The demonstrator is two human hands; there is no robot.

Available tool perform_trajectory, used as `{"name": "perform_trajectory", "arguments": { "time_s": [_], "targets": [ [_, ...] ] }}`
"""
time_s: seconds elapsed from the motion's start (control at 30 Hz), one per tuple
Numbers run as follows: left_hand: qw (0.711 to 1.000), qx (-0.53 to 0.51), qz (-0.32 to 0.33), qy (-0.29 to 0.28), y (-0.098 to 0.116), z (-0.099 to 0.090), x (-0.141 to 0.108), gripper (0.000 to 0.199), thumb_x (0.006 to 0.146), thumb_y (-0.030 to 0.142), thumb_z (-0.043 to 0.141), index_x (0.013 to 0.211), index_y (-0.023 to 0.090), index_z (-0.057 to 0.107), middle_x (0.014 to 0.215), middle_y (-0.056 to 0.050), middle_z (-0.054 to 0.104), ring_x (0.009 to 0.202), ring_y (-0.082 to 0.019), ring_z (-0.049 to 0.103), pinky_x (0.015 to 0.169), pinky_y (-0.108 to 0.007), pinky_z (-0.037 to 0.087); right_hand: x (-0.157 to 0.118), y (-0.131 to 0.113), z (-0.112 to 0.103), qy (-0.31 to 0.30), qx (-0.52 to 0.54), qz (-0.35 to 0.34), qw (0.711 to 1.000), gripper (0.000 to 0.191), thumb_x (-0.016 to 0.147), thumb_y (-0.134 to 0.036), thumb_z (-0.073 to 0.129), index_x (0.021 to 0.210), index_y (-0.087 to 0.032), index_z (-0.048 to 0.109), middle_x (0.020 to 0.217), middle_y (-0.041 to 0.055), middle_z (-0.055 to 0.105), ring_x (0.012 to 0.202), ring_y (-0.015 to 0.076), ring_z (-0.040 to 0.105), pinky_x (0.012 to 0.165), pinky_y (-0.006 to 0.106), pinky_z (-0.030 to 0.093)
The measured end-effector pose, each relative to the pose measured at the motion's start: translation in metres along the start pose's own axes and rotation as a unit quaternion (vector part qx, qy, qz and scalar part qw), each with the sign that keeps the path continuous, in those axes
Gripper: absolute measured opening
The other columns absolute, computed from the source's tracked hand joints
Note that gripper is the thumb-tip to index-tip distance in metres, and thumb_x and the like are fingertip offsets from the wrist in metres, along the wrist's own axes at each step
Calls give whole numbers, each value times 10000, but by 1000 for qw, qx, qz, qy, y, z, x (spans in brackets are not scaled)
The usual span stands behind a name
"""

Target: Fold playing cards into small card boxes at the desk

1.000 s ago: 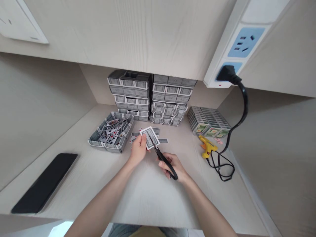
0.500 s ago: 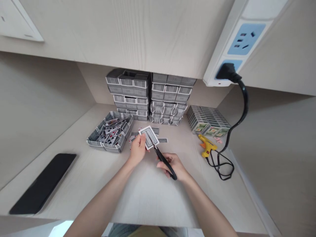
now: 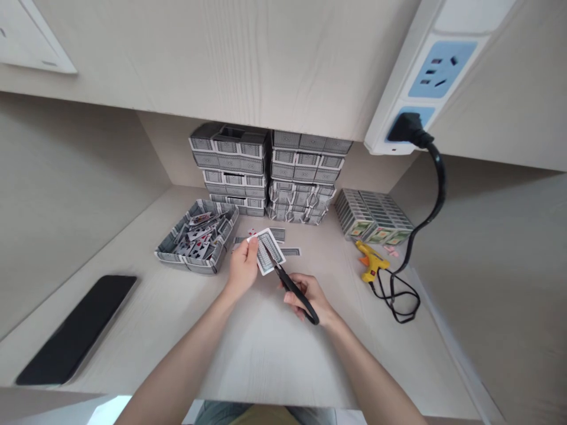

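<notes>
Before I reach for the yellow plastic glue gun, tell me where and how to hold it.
Take the yellow plastic glue gun by its handle, probably from the near side, clear of the orange trigger: the handle faces you and the barrel points away.

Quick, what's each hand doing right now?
Left hand: closed on a playing card, pinching it by its left edge.
Right hand: closed around the handles of black scissors, blades at the card.

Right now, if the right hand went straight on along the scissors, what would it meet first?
The playing card in the left hand; the scissors in the right hand reach it. Beyond, probably the left stack, though depth is unclear.
</notes>
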State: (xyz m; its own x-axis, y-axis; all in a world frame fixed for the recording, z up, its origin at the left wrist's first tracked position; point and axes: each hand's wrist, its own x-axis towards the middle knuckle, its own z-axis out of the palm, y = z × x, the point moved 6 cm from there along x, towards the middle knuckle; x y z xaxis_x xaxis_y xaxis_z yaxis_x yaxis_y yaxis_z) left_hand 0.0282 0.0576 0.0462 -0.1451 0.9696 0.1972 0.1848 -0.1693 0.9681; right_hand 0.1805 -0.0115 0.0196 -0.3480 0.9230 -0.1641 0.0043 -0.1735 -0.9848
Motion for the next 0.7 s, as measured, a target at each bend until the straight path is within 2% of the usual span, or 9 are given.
{"name": "perform_trajectory", "arguments": {
  "time_s": [0.23,0.7],
  "targets": [
    [999,31,9,13,4,2,-3,341,816,437,393,677,156,528,544,22,497,505,-101,437,476,-200,342,1,3,3,5,19,-3,1000,432,614,-461,678,861,-126,565,369,-84,463,249,62,377,267,171,283],
    [1000,17,-10,5,0,4,-4,344,815,437,401,763,147,580,610,5,544,558,-113,455,529,-215,362,1,4,4,17,11,19,1000,444,581,-457,706,850,-131,570,357,-91,446,244,69,367,256,185,267]
  ]
}}
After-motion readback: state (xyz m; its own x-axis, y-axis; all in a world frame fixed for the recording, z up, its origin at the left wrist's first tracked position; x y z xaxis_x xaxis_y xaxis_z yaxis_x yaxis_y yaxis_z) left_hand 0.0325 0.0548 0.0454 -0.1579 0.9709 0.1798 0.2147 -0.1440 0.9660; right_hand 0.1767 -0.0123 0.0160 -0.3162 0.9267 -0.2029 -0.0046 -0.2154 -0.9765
